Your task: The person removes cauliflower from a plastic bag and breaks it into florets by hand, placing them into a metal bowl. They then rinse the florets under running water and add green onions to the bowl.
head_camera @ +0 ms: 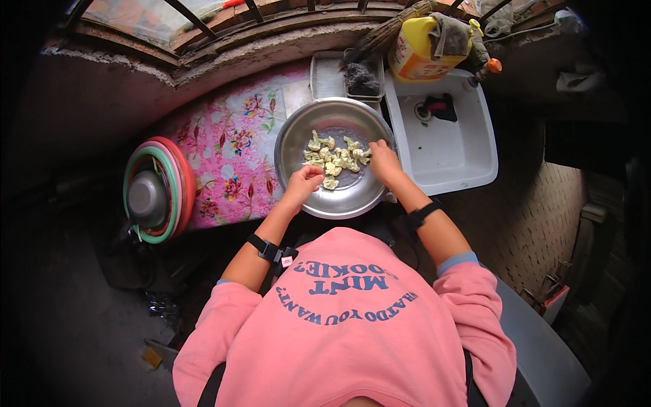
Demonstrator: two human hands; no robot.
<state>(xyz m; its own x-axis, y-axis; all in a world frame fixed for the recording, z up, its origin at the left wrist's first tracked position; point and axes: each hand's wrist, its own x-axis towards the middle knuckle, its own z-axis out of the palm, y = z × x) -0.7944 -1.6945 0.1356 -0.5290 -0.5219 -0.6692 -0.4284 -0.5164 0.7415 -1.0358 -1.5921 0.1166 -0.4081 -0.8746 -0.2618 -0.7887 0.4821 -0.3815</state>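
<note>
A wide stainless-steel basin [351, 201] stands in front of me, with several cauliflower florets [333, 157] in the middle of its wet bottom. My left hand [305, 185] is over the near left part of the basin, fingers bent together beside the florets; whether something small is between them cannot be told. On the basin's right side, my right hand [382, 158] has its fingertips at a floret at the edge of the pile, and the fingers partly hide the contact.
Right of the basin is a white sink [437, 157] with a dark cloth by its drain. A yellow plastic jug [419, 48] stands behind it. Plastic trays [326, 76] lie behind the basin. Stacked colored basins [180, 188] lean at the left end of the flowered tablecloth [229, 152].
</note>
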